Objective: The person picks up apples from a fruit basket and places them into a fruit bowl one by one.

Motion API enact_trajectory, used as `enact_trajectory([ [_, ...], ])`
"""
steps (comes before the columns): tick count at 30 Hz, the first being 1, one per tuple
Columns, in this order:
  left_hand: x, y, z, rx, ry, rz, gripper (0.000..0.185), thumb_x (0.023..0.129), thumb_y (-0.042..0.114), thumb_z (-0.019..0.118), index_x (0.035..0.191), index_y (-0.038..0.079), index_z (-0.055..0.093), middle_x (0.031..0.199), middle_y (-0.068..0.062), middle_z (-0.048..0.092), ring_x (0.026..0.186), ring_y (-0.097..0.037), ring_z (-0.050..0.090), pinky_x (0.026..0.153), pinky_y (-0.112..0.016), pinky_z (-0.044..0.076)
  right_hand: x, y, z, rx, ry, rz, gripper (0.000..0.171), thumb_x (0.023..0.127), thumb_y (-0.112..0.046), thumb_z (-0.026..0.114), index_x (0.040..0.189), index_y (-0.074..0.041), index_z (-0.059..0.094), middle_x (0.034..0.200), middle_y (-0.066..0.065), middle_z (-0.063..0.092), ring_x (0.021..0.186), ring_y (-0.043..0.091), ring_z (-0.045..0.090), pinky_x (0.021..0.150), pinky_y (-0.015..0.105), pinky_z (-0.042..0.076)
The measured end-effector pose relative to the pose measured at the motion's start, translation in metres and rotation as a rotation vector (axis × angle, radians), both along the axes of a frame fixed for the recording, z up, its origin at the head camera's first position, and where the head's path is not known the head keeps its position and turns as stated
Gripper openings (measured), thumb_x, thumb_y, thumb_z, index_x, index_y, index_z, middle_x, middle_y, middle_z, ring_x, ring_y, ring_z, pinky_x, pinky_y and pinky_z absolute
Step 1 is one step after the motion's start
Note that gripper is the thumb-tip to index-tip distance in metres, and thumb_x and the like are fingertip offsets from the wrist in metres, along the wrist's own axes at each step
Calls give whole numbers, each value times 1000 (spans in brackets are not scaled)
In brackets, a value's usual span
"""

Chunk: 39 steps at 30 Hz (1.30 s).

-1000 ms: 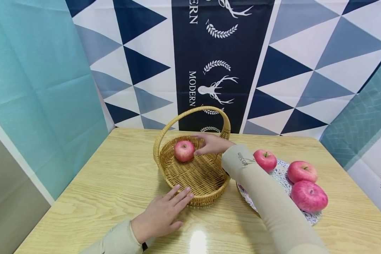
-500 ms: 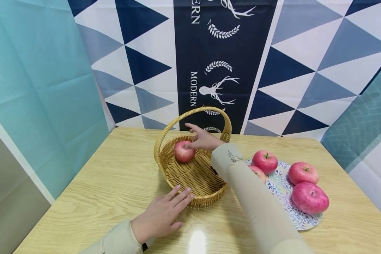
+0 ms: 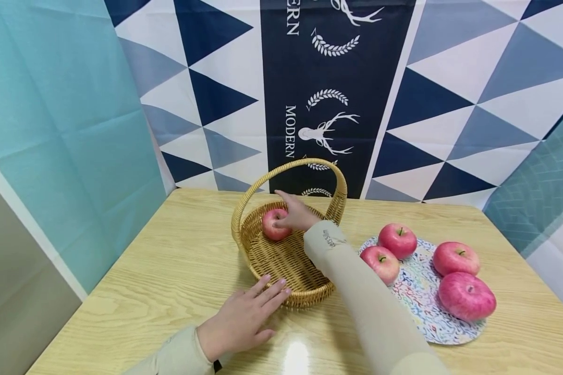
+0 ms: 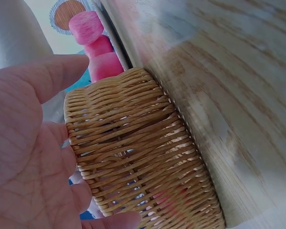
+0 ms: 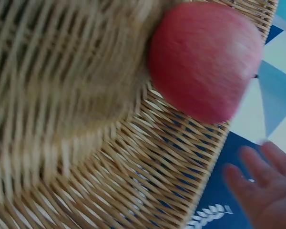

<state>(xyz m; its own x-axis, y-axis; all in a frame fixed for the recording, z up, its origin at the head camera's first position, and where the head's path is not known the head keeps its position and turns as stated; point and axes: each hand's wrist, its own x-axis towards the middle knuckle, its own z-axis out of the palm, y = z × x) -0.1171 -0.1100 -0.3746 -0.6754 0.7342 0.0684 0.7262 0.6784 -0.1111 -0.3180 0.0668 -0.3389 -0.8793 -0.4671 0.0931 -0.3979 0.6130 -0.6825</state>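
Observation:
A red apple (image 3: 273,232) sits inside the wicker basket (image 3: 291,297), against its far left wall. My right hand (image 3: 296,213) is over the basket's back rim, beside the apple, thumb overlapping the fruit in the head view and fingers spread. In the right wrist view, the blurred fingers of my right hand (image 5: 267,186) show apart from the apple (image 5: 205,62), beyond the basket's edge. My left hand (image 3: 241,320) rests its straight fingers at the near rim. The left wrist view shows that hand's palm (image 4: 19,152) beside the woven wall (image 4: 138,148).
At the right lies a round patterned plate (image 3: 417,307) bearing several apples, among them a pale red apple (image 3: 381,264) close to my right sleeve. The basket's tall handle (image 3: 281,169) arches above its opening. A patterned cloth (image 3: 220,130) hangs behind the wooden table (image 3: 178,250).
My right hand has moved left and closer around the apple in the basket. The forearm has swung left, uncovering another apple and more of the plate. My left hand stays at the rim.

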Motion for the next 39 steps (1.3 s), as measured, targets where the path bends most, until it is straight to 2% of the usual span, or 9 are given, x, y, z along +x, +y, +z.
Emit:
enact_trajectory([
  [5,1,1,1,-11,-11,9,72,89,46,62,149,16,36,155,-3,31,140,-27,30,90,-42,49,0,1,-8,-162,10,-113,87,79,-12,77,150,-5,27,151,23,29,139,36,26,110,50,25],
  [11,1,1,1,-24,-11,9,72,89,46,62,150,16,35,154,-3,31,140,-26,30,90,-41,49,-1,-1,-16,-176,-46,-126,91,79,-15,77,151,-6,23,153,21,26,140,35,24,111,50,24],
  [18,0,1,1,-24,15,4,72,89,46,61,149,15,36,154,-3,32,139,-27,31,92,-41,48,-7,-5,-26,-178,-217,-166,96,79,-14,76,153,-3,15,156,20,19,142,35,20,112,48,22],
  [23,1,1,2,-32,17,9,72,89,47,62,149,16,36,154,-2,32,139,-26,32,88,-39,50,-9,-9,-30,-187,-301,-182,95,77,-8,72,152,-1,15,154,22,22,140,36,24,110,47,27],
  [27,1,1,1,-40,31,3,72,88,47,62,149,16,37,154,-2,33,139,-26,32,89,-39,50,-7,-8,-36,-171,-306,-181,92,75,-5,70,151,3,18,152,24,27,137,36,30,109,44,28],
  [29,1,0,0,-50,36,4,74,87,48,64,148,16,37,154,-2,33,139,-26,32,90,-38,49,-6,-9,-39,-196,-316,-169,92,75,-5,71,150,4,19,150,25,30,134,36,34,109,43,29],
  [34,1,-3,-1,-60,52,-1,79,82,49,68,147,15,39,153,-2,33,138,-26,33,88,-36,50,-4,-11,-44,-223,-333,-157,93,75,-8,73,151,1,20,146,24,36,129,35,40,106,42,32],
  [39,-1,-2,-3,-44,63,-7,80,82,50,69,147,15,39,153,-2,34,138,-26,34,82,-35,52,-5,-11,-45,-175,-272,-194,91,69,-9,76,147,0,30,138,23,46,122,33,47,102,41,37],
])
